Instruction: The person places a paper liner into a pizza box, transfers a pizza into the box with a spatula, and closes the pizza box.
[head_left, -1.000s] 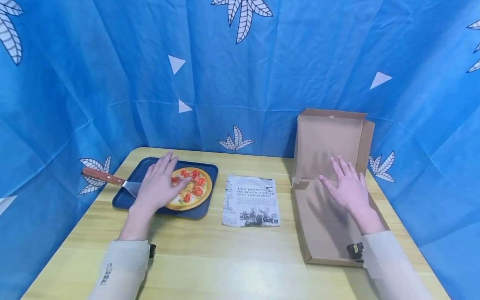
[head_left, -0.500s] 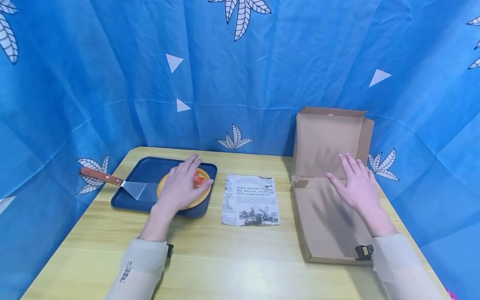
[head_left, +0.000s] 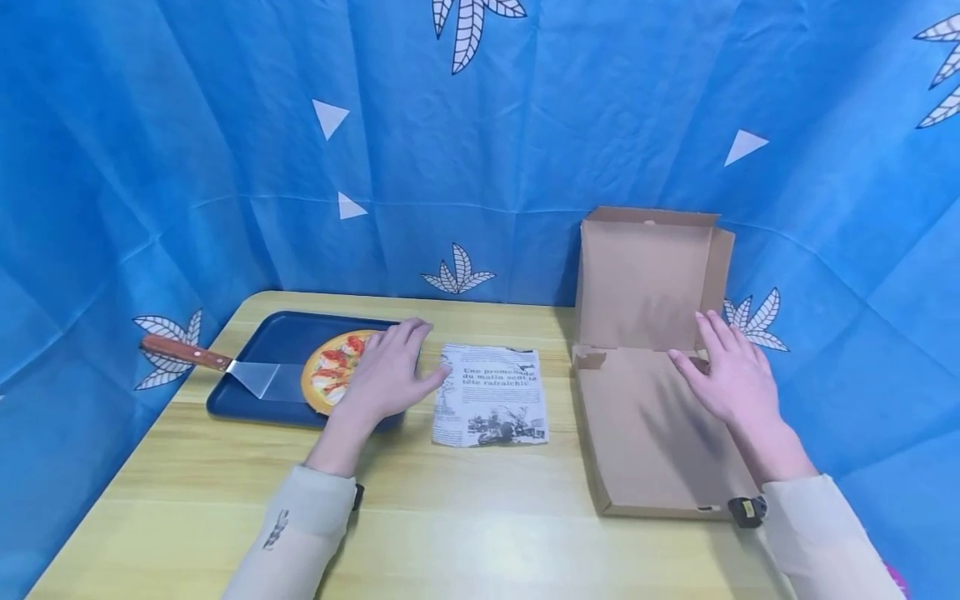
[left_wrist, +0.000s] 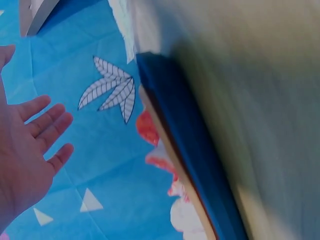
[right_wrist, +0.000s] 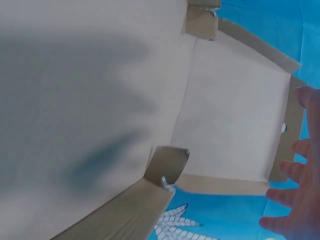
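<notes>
Blue tray [head_left: 281,342] bears pizza [head_left: 328,372] and spatula [head_left: 251,377]; left hand [head_left: 384,377], spread and empty, hovers above its right side; right hand [head_left: 733,380], likewise, above the box [head_left: 618,454].

Curtained-off booth, more a staged rec. set than a working kitchen; type of bldg can't be told. Evidence: blue cloth [head_left: 465,142] w/ b&w leaf prints & white triangles hangs at back, L & R, close round a pale wood-look surface [head_left: 420,500]. Food-svc type items on it: dk blue tray [head_left: 288,332] w/ pizza [head_left: 328,380] & metal turner [head_left: 251,375], newsprint-style paper [head_left: 491,396], open cardboard box [head_left: 630,417]. Blk wrist cam [head_left: 747,511] at R cuff [head_left: 798,508] fits a rec. setup too.
</notes>
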